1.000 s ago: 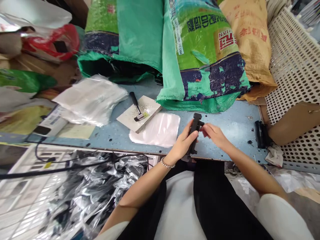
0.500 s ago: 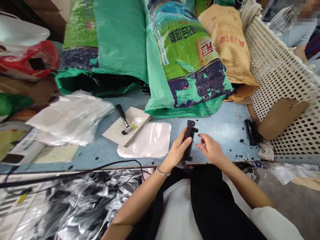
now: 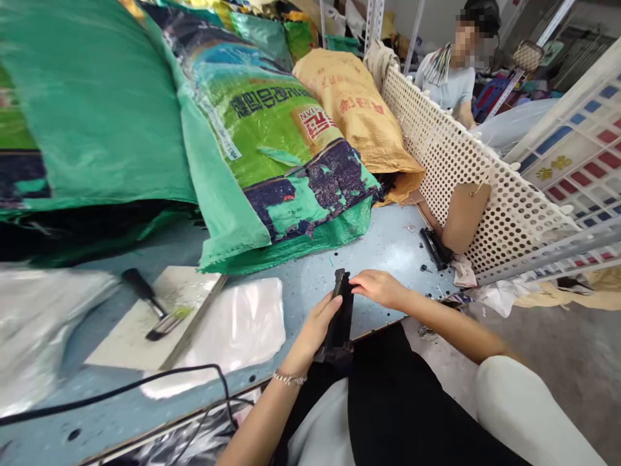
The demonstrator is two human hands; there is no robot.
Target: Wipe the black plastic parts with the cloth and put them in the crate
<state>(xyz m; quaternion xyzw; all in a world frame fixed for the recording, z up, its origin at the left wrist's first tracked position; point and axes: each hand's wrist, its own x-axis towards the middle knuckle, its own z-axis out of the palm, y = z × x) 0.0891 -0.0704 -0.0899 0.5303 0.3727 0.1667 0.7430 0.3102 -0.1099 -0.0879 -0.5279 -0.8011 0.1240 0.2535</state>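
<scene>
My left hand (image 3: 317,323) is closed round a long black plastic part (image 3: 340,317), which it holds upright and slightly tilted over the front edge of the blue worktable (image 3: 310,272). Against the upper right side of that part, my right hand (image 3: 376,287) has its thumb and fingers pinched together; whatever is between them, if anything, is too small to make out. To the left a hammer (image 3: 152,304) with a black handle lies on a pale square slab (image 3: 126,336). A white sheet (image 3: 247,317) lies flat between the slab and my left hand.
Green woven sacks (image 3: 291,168) and a tan sack (image 3: 359,103) line the back. On the right stands a perforated cream panel (image 3: 427,142), with another black part (image 3: 435,249) near its foot. A black cable (image 3: 184,370) crosses the front left. A person (image 3: 446,77) sits beyond the panel.
My view has swung to the right. My right hand has come in from beside the black part to touch its upper end, and the part has turned to show a hollow side.
</scene>
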